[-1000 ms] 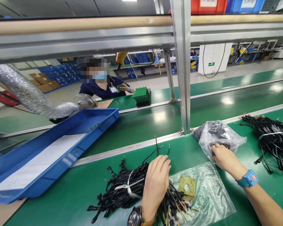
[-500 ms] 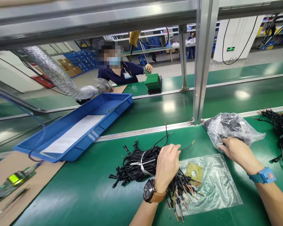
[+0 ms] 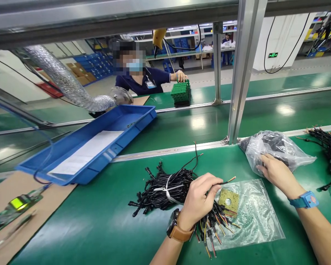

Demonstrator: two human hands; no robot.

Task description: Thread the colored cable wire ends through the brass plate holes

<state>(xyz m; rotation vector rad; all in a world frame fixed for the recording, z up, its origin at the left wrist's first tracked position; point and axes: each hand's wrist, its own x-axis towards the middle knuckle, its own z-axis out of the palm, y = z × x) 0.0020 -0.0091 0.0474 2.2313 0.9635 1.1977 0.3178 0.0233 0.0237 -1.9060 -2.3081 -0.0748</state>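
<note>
My left hand [image 3: 202, 197] pinches a black cable [image 3: 226, 182] near its end, where coloured wire tips stick out to the right. Beneath and left of that hand lies a bundle of black cables [image 3: 165, 189], bound with a white tie and fitted with small connectors. Stripped red, yellow and black ends fan out below my wrist. At the right, my right hand [image 3: 274, 171] has its fingers closed at the near side of a clear plastic bag [image 3: 298, 158] with dark contents. Its fingertips are partly hidden by the film. A yellowish square pad with a round hole [image 3: 233, 204] sits between the hands.
A flat clear bag [image 3: 260, 221] lies under the pad. More black cables [image 3: 329, 147] are at the right edge. A blue tray [image 3: 91, 180] holding paper stands left, above a circuit board [image 3: 19, 204]. A metal post [image 3: 238, 73] rises ahead; a co-worker [image 3: 143, 81] sits opposite.
My left hand has turned and lifted slightly, and its thumb and fingers now close on the cable end. My right hand stays by the bag, its fingers more curled.
</note>
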